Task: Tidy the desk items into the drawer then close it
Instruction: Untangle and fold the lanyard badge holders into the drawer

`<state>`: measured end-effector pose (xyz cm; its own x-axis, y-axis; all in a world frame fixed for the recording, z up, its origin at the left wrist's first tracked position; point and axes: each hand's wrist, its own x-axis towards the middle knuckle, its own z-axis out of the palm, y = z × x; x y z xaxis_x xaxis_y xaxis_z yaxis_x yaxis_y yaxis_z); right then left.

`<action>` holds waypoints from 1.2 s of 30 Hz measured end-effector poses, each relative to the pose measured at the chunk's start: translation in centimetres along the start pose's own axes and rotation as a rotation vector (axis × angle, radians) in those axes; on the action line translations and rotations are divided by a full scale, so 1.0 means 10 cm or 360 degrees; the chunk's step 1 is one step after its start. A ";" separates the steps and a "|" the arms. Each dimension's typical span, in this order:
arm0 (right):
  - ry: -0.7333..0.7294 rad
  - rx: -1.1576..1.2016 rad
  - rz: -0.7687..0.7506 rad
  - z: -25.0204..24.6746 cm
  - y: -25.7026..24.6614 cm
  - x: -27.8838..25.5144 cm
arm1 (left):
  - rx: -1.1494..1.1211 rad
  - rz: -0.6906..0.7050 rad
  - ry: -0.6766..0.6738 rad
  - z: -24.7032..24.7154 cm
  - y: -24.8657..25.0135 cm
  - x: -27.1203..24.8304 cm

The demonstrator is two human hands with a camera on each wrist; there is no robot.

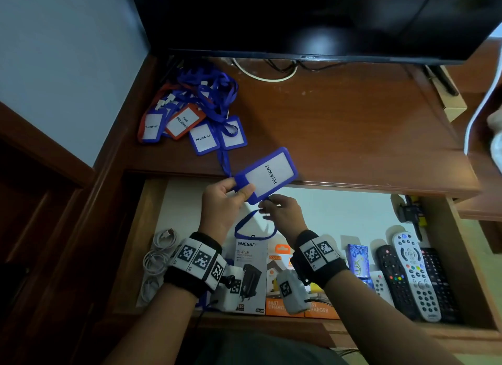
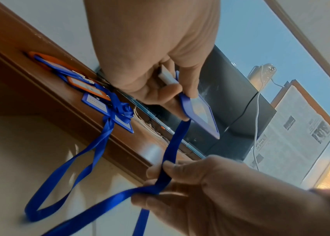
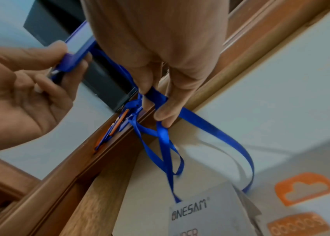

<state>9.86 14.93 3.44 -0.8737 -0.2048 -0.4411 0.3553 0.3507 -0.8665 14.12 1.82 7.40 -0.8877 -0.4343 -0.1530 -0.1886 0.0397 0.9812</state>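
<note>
Fingers: your left hand [image 1: 221, 201] pinches the blue-framed plastic badge holder [image 1: 267, 175]; right hand [image 1: 282, 215] pinches its blue ribbon lanyard [image 1: 254, 223], likely gathering slack.
Place: above the open wooden drawer [image 1: 152, 228], the remaining badge pile [image 1: 190, 117] at 11 o'clock on the table [image 1: 339, 125].

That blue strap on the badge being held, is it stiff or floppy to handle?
Probably floppy: the blue strap sags in a loop below the right hand. Likely light, since a pinch holds it. It may snag, as it trails towards the badge pile.

"PELAWAT" on the blue badge holder [image 1: 267, 175]; "ONESAM" on the charger box [image 1: 249, 272].
</note>
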 end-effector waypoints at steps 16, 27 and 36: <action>-0.0579 -0.0098 -0.0330 -0.22 -0.36 -0.43 | 0.0531 0.0087 0.0263 -0.10 -0.23 0.09; -0.0099 0.0422 0.0011 -0.35 -0.42 -0.41 | 0.1051 -0.0010 -0.0597 0.13 -0.38 -0.09; 0.0111 0.0574 0.0217 -0.59 -0.38 -0.20 | 0.0831 -0.0191 -0.0972 0.12 -0.36 -0.10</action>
<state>8.32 19.45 8.97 -0.8266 -0.1119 -0.5516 0.5527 0.0239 -0.8330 15.16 3.20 3.91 -0.8930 0.0997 -0.4389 -0.3349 0.5044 0.7959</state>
